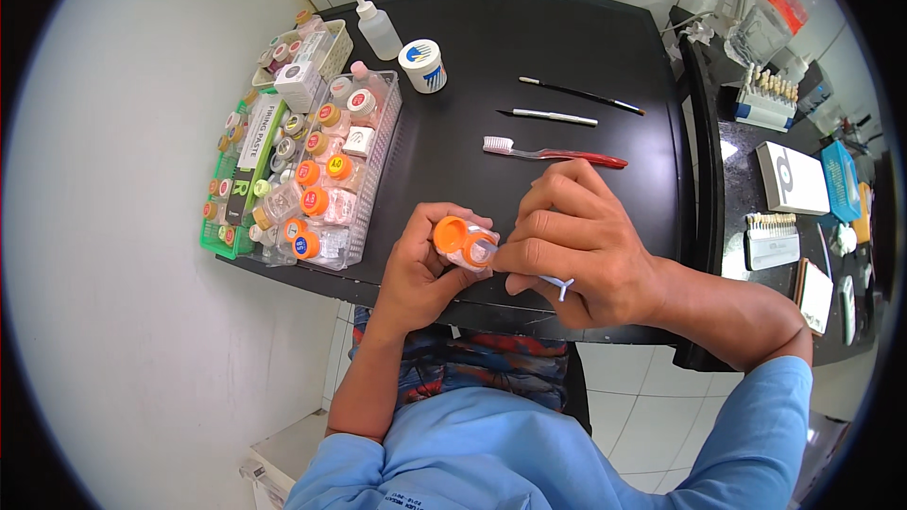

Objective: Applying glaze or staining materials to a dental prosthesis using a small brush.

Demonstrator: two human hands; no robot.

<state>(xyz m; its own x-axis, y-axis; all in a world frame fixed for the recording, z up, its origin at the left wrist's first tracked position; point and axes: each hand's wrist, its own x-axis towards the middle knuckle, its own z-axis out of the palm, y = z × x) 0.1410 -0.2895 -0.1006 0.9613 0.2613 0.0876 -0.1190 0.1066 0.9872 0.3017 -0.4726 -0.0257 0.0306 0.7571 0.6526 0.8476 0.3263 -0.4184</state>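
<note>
Near the table's front edge, my left hand (421,269) is closed around a small clear jar (461,260) with an orange rim. Its orange cap (451,234) is off the mouth and shows beside the rim, on the side toward my left hand; whether it is hinged I cannot tell. My right hand (590,250) pinches a thin pale-blue plastic stick (557,281) with a forked end pointing back under the palm. The other end reaches the jar's mouth. Most of the stick's middle is hidden by my fingers, and what the jar holds is hard to make out.
A toothbrush (557,155), a white-handled pointed tool (557,118) and a thin brush (590,95) lie beyond my hands. Baskets (370,179) of small jars stand left, near a white tub (422,67) and a squeeze bottle (378,33). A cluttered side counter (732,198) stands right.
</note>
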